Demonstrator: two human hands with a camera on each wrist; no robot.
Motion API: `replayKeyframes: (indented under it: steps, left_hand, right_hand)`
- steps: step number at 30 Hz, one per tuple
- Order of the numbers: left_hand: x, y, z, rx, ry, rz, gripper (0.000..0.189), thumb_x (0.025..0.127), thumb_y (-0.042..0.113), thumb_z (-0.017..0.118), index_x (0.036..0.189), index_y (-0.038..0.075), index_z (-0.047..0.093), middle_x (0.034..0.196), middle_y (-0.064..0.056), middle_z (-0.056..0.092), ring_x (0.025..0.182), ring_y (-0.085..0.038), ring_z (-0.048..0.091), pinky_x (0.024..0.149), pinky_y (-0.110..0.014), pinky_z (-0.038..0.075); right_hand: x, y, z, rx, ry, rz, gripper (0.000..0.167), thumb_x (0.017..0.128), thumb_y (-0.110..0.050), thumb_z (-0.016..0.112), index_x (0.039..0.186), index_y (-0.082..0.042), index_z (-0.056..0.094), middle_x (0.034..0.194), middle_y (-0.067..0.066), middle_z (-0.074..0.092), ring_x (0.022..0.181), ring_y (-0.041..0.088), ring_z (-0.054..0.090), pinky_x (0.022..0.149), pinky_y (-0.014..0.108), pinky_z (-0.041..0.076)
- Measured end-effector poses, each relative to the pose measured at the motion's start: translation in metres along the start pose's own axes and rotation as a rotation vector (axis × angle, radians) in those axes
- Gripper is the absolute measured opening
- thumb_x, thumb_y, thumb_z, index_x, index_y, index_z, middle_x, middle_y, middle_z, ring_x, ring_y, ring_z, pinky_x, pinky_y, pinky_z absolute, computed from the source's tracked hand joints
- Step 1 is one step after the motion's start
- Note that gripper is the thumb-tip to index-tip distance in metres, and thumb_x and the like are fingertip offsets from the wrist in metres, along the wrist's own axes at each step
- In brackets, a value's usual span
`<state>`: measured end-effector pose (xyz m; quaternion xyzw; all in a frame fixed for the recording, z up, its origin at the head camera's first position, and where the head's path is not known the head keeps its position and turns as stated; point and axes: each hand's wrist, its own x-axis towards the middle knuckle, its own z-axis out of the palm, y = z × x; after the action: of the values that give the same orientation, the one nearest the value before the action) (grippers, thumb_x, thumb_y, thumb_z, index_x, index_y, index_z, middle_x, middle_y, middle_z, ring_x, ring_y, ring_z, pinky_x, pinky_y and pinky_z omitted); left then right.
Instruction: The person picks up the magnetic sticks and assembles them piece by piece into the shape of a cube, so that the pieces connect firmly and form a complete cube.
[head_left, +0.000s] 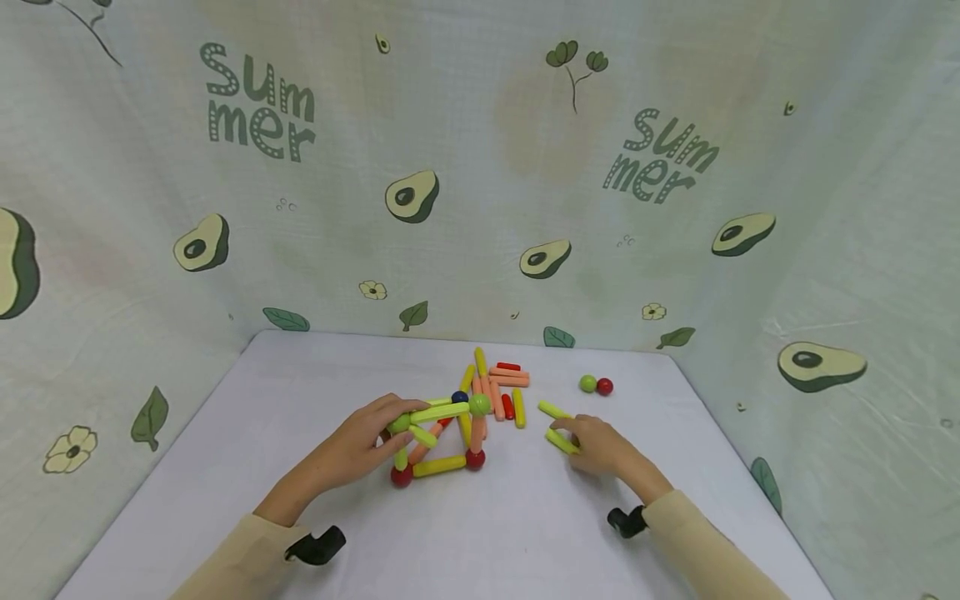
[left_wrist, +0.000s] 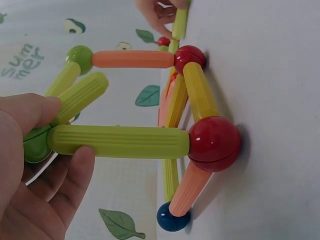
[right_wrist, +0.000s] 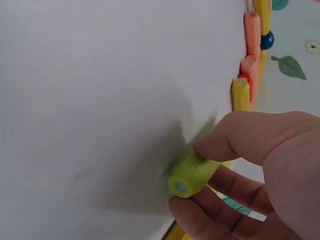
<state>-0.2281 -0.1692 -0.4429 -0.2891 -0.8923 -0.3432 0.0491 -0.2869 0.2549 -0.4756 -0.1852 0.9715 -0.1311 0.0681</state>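
Note:
A frame of magnetic rods and balls stands on the table. My left hand grips a green ball at its upper near corner, the thumb by a short green rod that sticks out from it. A longer green rod runs from this ball down to a red ball. Yellow rods, orange rods and a blue ball form other parts. To the right, my right hand pinches a light green rod between thumb and fingers, close over the table. Another green rod lies just beyond.
Behind the frame lie loose orange rods, yellow rods and short red rods. A loose green ball and red ball sit side by side at the back right. A printed cloth hangs around the table.

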Motion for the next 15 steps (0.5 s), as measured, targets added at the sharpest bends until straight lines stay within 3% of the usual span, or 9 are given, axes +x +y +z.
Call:
replayKeyframes:
  steps: [9, 15]
  left_hand:
    - [-0.001, 0.0, -0.001, 0.004, 0.007, 0.0, 0.049, 0.103, 0.019, 0.072, 0.15, 0.024, 0.058, 0.113, 0.011, 0.058, 0.09, -0.009, 0.057, 0.078, -0.023, 0.056]
    - [-0.001, -0.001, 0.0, -0.005, 0.0, -0.003, 0.049, 0.104, 0.019, 0.071, 0.151, 0.023, 0.058, 0.113, 0.011, 0.058, 0.09, -0.009, 0.057, 0.077, -0.025, 0.056]
  right_hand:
    - [-0.016, -0.041, -0.01, 0.119, 0.033, -0.293, 0.04, 0.091, -0.003, 0.077, 0.13, -0.011, 0.071, 0.1, -0.002, 0.068, 0.078, 0.012, 0.057, 0.07, 0.025, 0.053]
    - [-0.015, -0.082, -0.001, 0.186, 0.015, -0.388, 0.041, 0.096, -0.006, 0.076, 0.135, -0.015, 0.07, 0.104, -0.007, 0.07, 0.082, 0.011, 0.06, 0.073, 0.022, 0.053]
